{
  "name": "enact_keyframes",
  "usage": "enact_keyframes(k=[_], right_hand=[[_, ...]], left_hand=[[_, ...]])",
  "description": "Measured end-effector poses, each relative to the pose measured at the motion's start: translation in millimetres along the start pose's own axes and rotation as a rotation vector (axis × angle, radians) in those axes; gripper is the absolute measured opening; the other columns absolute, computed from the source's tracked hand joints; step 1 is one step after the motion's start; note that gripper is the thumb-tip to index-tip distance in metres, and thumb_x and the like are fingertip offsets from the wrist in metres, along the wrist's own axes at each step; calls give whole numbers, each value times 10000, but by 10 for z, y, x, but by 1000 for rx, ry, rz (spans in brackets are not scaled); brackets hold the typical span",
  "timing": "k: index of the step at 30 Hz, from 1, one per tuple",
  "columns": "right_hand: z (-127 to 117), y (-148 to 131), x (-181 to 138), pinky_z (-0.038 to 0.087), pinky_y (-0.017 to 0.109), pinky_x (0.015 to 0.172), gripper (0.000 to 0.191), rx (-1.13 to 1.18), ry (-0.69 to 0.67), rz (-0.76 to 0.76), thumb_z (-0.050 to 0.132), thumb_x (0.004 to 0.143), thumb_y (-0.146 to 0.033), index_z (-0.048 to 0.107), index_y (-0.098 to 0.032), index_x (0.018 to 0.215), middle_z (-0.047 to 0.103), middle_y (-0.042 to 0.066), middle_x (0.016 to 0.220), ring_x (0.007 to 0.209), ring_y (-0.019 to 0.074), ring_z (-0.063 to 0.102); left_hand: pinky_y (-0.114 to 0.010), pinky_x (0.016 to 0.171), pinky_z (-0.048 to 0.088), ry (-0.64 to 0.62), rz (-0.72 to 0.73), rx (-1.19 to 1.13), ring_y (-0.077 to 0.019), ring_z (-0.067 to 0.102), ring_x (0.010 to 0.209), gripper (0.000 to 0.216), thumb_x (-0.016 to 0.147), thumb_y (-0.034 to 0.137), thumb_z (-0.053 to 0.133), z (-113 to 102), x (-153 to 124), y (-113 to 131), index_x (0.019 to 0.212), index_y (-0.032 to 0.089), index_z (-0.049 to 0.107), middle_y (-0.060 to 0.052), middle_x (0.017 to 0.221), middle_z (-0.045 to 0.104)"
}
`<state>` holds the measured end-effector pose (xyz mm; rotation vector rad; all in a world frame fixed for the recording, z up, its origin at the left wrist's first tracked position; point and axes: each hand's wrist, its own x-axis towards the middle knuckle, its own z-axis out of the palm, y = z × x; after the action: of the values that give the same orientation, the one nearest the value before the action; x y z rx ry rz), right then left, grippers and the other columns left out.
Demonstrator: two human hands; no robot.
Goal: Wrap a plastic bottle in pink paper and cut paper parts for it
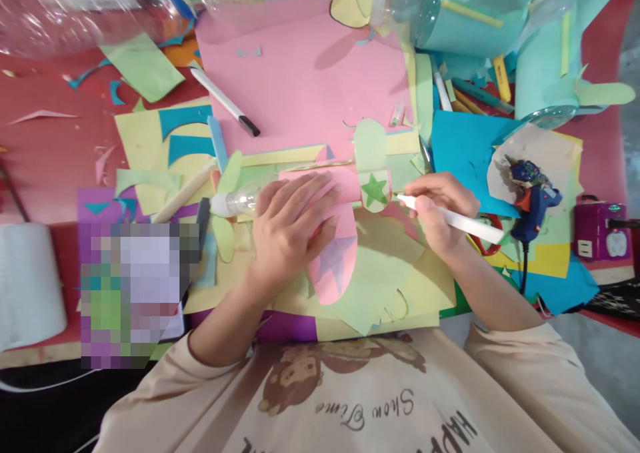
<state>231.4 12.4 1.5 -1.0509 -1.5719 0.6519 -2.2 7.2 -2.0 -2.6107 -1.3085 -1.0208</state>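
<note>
A plastic bottle wrapped in pink paper [345, 185] lies on its side in front of me, its clear neck [235, 203] pointing left. A pale green paper tail [373, 163] with a green star stands at its right end, and a pink paper wing [333, 266] with a faint star hangs toward me. My left hand [290, 229] lies flat on the pink body, fingers spread. My right hand [437, 209] is closed on a white marker [463, 223], its tip next to the green star.
A large pink sheet [305, 79] lies beyond, with a second white marker [225, 103] on it. Paper scraps in yellow, green and blue cover the red table [45, 159]. A blue glue gun [533, 206] lies at the right, other bottle crafts [550, 59] at the far right.
</note>
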Motion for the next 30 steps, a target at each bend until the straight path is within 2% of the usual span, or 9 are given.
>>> enact_keyframes(k=[3,5,8,11,13,16,22,27,30], right_hand=[[-6,46,-30,360,218,317,500,68,-45,79,378,919,-606,703,-251,1054,572,-30,496,334,77,446],[-8,60,-37,350,220,304,592,50,-32,70,319,908,-663,705,-251,1087,502,-37,429,304,76,406],[-8,58,-12,472,243,415,392,-7,30,41,425,936,-532,708,-286,1051,589,-22,543,417,96,534],[-7,49,41,580,319,706,237,-89,-8,30,565,903,-381,643,-328,1121,693,7,913,781,153,676],[-2,50,70,570,376,846,369,-103,-96,65,625,862,-367,553,-343,1224,646,24,1154,993,196,654],[13,62,89,554,426,920,556,-59,-258,181,665,824,-405,431,-336,1324,510,55,1380,1180,250,578],[28,101,96,552,418,946,534,-33,-332,329,682,791,-481,476,-296,1248,561,61,1295,1194,255,563],[2,154,131,558,413,933,562,34,-277,258,720,774,-401,466,-315,1267,528,58,1320,1183,241,568],[-10,194,211,573,417,901,555,12,-265,197,725,773,-350,471,-323,1267,520,60,1333,1219,250,538]], left_hand=[[-387,878,454,-11,-14,-7,-237,660,1060,365,834,216,577,-12,-2,5,1192,287,566,-47,1159,701],[-380,882,449,-27,-32,-7,-225,657,1066,357,846,222,564,-16,-3,12,1188,324,554,-13,1164,698],[-372,841,455,-2,-15,12,-221,668,1031,305,844,220,568,-18,0,23,1139,298,586,-18,1128,710],[-377,803,461,26,8,11,-234,673,993,268,825,202,593,-20,2,32,1088,241,627,-51,1096,719],[-381,806,462,21,7,-3,-238,667,995,254,818,188,599,-21,2,34,1066,227,641,-63,1093,718],[-379,809,464,25,16,-19,-233,664,996,244,820,187,591,-10,0,28,1055,226,642,-63,1087,718],[-364,811,484,63,67,-44,-229,665,980,237,797,178,590,44,-14,15,1026,211,638,-71,1051,723],[-427,930,474,28,45,-66,-232,636,1077,282,827,203,527,61,-57,26,1078,263,640,-62,1158,692],[-424,921,493,25,19,-72,-239,619,1094,279,845,223,528,74,-72,27,1097,256,644,-76,1167,681]])
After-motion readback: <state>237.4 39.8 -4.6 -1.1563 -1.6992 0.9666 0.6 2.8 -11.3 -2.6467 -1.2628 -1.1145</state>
